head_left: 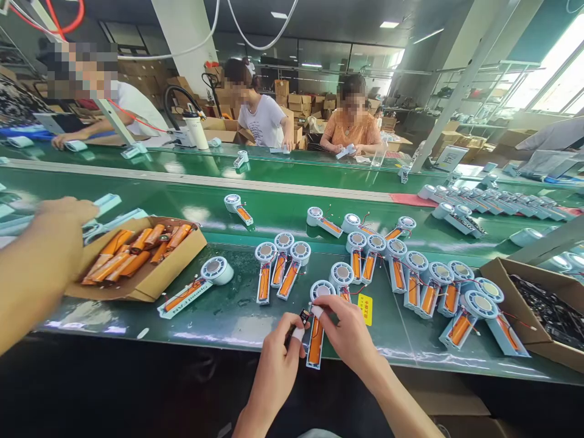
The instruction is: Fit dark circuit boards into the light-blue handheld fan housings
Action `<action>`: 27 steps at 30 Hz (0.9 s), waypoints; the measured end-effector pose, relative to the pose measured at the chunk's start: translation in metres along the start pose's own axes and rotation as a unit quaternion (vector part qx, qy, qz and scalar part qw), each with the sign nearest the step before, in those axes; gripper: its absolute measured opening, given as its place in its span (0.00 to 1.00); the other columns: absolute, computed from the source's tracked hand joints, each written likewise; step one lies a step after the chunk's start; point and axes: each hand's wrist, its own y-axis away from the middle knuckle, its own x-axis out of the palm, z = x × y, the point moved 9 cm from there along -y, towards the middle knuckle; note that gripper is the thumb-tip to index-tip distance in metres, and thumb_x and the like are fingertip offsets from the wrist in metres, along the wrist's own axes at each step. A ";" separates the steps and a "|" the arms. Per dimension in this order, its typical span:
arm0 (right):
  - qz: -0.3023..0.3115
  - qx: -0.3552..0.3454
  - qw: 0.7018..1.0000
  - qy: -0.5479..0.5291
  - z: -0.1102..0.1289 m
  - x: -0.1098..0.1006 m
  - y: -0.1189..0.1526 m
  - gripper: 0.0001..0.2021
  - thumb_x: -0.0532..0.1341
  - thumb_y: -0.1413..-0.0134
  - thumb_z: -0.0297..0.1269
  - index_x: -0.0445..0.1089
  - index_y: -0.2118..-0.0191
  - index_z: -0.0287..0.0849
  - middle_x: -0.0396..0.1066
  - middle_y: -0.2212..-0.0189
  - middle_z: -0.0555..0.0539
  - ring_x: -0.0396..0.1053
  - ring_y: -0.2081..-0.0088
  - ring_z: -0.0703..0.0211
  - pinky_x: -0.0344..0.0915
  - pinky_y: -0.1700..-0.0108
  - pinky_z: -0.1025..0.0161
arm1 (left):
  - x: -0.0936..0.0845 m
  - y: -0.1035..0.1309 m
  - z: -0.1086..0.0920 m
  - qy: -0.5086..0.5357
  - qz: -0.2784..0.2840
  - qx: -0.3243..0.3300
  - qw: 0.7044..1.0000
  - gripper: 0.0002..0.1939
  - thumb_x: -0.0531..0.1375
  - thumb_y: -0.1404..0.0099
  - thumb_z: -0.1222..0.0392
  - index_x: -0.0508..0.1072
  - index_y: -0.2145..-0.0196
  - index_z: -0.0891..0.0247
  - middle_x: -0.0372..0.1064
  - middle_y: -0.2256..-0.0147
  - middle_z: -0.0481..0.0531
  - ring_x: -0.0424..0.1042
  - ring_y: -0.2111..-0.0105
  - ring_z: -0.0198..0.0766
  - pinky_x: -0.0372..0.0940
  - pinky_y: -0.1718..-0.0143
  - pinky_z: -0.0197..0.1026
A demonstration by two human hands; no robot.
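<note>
My left hand (283,347) pinches a small black circuit board (305,315) beside an open handheld fan (316,340) at the bench's front edge. That fan has a round pale-blue head and an orange battery in its handle. My right hand (349,328) is closed over the fan's neck, thumb and fingertip together near the board; what they pinch is too small to make out. White covers wrap a fingertip on each hand. Close behind lie more open fans (283,261) with orange batteries and thin red wires.
A cardboard box of orange batteries (141,286) stands at left, with a co-worker's arm (41,255) reaching past it. Another fan (196,289) lies alongside. At right is a box of black parts (547,304). A yellow label (365,309) sticks to the bench. Several people sit across the green conveyor (191,198).
</note>
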 end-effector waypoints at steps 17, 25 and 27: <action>0.102 -0.149 0.962 0.202 0.027 0.012 -0.001 0.08 0.54 0.35 0.24 0.69 0.59 0.41 0.67 0.65 0.45 0.67 0.64 0.53 0.67 0.62 0.59 | 0.001 -0.001 0.012 0.048 -0.028 -0.039 0.998 0.17 0.51 0.34 0.55 0.61 0.48 0.57 0.74 0.60 0.51 0.68 0.78 0.33 0.63 0.80 0.36; 0.107 -0.167 0.943 0.267 0.038 0.013 0.001 0.07 0.58 0.40 0.22 0.69 0.63 0.41 0.68 0.67 0.46 0.67 0.66 0.53 0.64 0.64 0.59 | 0.003 0.002 0.009 0.056 -0.037 -0.054 0.996 0.18 0.50 0.34 0.53 0.69 0.51 0.62 0.72 0.70 0.50 0.71 0.76 0.37 0.68 0.77 0.38; 0.098 -0.171 0.940 0.277 0.039 0.014 0.001 0.08 0.58 0.41 0.22 0.69 0.62 0.41 0.68 0.68 0.46 0.67 0.66 0.53 0.63 0.65 0.58 | 0.002 0.003 0.006 0.040 -0.047 -0.038 0.997 0.18 0.51 0.34 0.53 0.70 0.51 0.62 0.72 0.72 0.49 0.71 0.76 0.38 0.69 0.76 0.39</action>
